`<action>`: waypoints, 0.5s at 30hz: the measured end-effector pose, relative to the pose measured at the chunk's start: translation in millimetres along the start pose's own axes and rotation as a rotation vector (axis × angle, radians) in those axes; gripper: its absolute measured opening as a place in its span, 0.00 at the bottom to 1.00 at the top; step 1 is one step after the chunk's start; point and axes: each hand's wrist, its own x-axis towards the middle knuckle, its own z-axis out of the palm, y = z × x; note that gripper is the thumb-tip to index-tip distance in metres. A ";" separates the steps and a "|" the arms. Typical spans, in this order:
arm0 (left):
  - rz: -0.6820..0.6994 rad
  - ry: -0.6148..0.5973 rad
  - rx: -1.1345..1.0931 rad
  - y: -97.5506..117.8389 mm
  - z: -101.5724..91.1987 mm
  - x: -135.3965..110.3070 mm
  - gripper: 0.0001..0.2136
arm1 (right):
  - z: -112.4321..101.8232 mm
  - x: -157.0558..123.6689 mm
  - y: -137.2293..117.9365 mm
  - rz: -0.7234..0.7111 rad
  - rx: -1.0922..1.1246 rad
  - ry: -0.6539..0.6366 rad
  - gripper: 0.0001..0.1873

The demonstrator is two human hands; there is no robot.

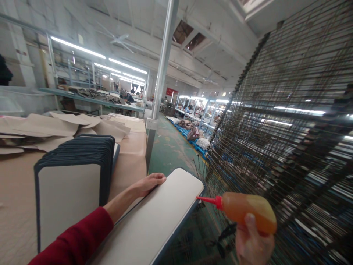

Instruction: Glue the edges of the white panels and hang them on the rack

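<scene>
A long white panel point(162, 206) with rounded corners and a dark blue edge slants across the lower middle of the head view. My left hand point(150, 184), in a red sleeve, grips its far left edge with the fingers closed. In my right hand point(253, 241) is a squeeze bottle point(248, 209) of amber liquid, lying nearly level. Its red nozzle points left, and the tip is at the panel's right edge near the far corner. Whether liquid comes out is too small to tell. Left of my arm stands a stack of similar dark-edged panels point(68, 198).
A brown-covered table point(132, 162) carries loose beige sheets point(52, 125). A metal post point(161, 73) rises at its corner. On the right a large wire rack point(275, 121) leans close to the bottle. Green floor point(171, 143) runs between workbenches farther back.
</scene>
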 end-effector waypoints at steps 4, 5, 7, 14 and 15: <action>-0.006 0.012 0.003 -0.8 -0.1 1.2 0.23 | 1.5 3.9 2.4 -0.008 0.008 0.000 0.20; -0.009 0.013 0.004 -0.9 0.1 1.3 0.23 | 1.5 3.1 3.1 -0.003 0.011 -0.012 0.20; -0.013 0.017 0.004 -1.3 0.5 1.4 0.23 | 1.0 0.6 4.4 0.005 0.016 -0.035 0.22; -0.015 0.022 0.000 -4.2 0.6 5.1 0.23 | -6.0 -5.8 11.4 0.045 -0.004 -0.082 0.22; -0.016 0.021 -0.008 -4.7 0.4 6.0 0.23 | -7.0 -6.4 12.0 0.063 -0.002 -0.091 0.21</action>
